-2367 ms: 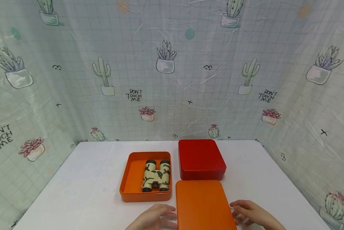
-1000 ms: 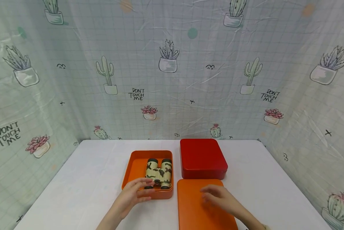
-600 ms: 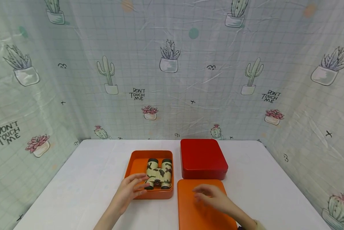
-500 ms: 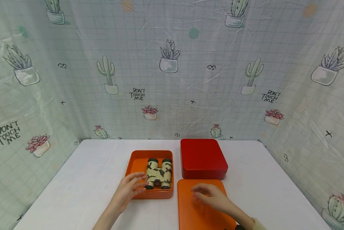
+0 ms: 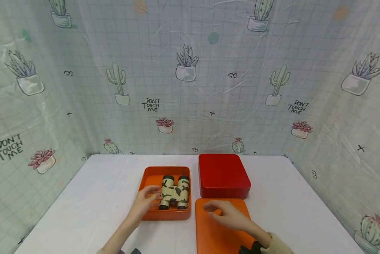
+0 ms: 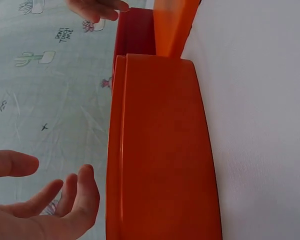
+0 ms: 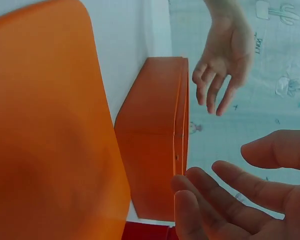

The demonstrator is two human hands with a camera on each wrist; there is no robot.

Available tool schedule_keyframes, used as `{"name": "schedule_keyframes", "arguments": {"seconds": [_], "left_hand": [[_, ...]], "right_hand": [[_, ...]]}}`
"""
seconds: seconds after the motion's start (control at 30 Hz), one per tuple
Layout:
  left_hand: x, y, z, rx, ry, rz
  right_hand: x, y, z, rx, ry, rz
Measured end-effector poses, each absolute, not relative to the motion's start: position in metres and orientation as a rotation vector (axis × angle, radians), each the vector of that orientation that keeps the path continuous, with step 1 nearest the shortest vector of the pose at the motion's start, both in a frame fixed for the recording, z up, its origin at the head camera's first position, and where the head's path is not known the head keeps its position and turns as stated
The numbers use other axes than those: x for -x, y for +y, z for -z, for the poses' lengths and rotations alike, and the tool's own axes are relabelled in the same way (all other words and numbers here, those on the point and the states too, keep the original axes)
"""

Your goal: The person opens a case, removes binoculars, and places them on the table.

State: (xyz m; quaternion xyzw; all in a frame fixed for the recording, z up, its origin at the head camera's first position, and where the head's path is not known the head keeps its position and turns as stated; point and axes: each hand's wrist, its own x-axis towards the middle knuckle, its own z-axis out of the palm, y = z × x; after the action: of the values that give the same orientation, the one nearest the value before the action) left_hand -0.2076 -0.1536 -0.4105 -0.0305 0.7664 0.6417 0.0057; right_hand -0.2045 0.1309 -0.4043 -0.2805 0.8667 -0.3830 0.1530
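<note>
- Hovering over near-L part of orange tray: L hand, fingers loosely bent, thumb well apart from fingertips, nothing held.
- L wrist view: same hand above tray rim, gap btwn fingers & tray wall, no contact.
- Binoculars = inside tray, R half, lying flat, black-rimmed wider ends toward far side, narrower ends toward near wall. Cream w/ dark camo patches.
- L fingertips just beside L barrel in head view, overlapping it slightly; not gripping it.
- R hand: above orange flat-topped piece, palm side down/left, fingers curved, gap btwn thumb & fingers, nothing held.
- R wrist view: R fingers bent, separate, w/ orange surface & tray side beyond; L hand hangs at top, fingers spread a bit.
- Flat-topped piece = R of tray, nearer the person, narrow gap btwn them; runs off bottom edge of head view.
- Red box: behind flat-topped piece, R of tray; can't tell if box & piece touch.
- All on white table; backdrop behind w/ cactus prints + "DON'T TOUCH ME".
- Pale sleeve at R wrist, dark band next to it.
</note>
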Motion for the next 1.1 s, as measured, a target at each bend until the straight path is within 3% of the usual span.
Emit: {"name": "schedule_keyframes", "arguments": {"seconds": [0.43, 1.1], "left_hand": [[0.21, -0.14, 0.414, -0.307, 2.904, -1.613], [0.226, -0.137, 0.437, -0.771, 3.255, -0.637]], "right_hand": [[0.199, 0.115, 0.402, 0.985, 2.662, 0.759], [0.199, 0.093, 0.416, 1.136, 2.803, 0.31]]}}
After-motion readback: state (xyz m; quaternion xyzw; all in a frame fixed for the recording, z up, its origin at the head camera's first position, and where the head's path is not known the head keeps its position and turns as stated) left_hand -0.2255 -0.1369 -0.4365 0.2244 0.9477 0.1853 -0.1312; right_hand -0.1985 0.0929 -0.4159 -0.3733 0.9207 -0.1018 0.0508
